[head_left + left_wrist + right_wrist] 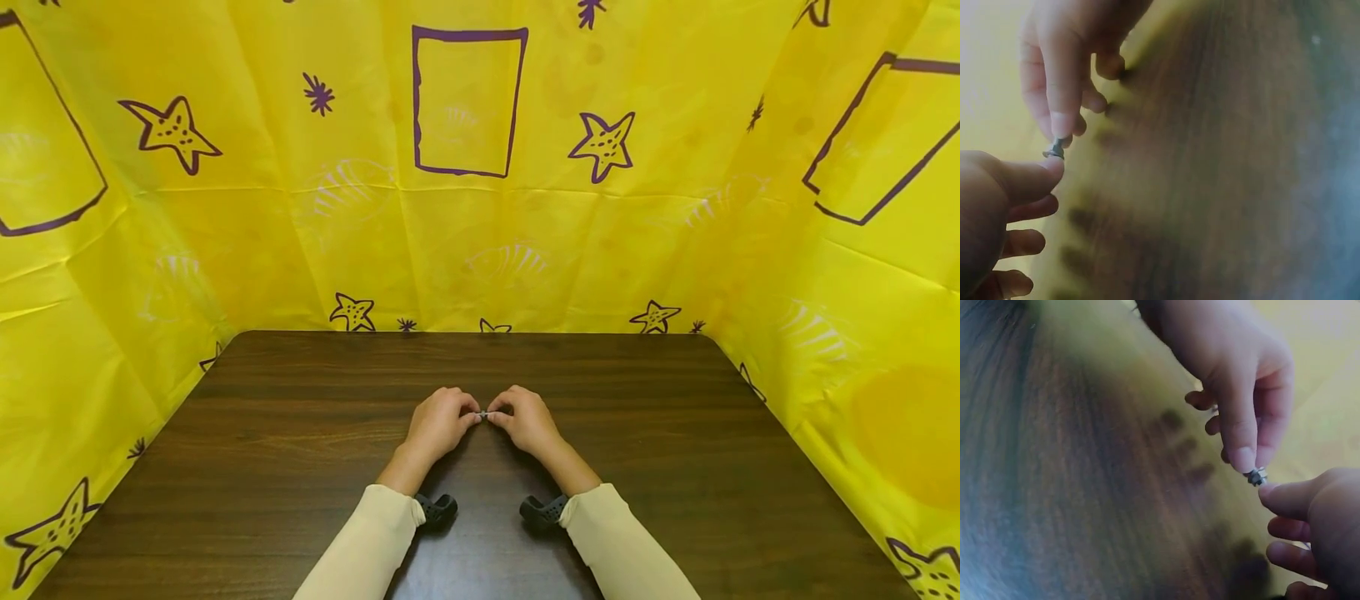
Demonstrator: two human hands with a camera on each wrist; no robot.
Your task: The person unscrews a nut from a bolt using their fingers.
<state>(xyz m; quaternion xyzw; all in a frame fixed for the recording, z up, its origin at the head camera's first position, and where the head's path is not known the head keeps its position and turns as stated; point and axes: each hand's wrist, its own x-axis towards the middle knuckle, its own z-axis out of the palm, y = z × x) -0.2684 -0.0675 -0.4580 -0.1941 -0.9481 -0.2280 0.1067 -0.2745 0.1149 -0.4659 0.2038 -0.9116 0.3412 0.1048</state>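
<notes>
Above the brown table (315, 467), my left hand (441, 423) and right hand (528, 423) meet at a small grey metal fastener (483, 414). Each hand pinches one end between thumb and finger. In the left wrist view the metal fastener (1055, 150) shows a narrow stem towards the right hand (1063, 69) and a wider flange by the left thumb (1035, 179). Seen from the right wrist, the fastener (1257, 477) has a notched, nut-like middle. Fingertips hide its ends, so whether it is one piece or two cannot be told.
Yellow cloth (465, 233) with purple drawings hangs behind the table and along both sides. A black wrist strap (437, 510) sits at the left sleeve, and another black strap (543, 512) at the right sleeve.
</notes>
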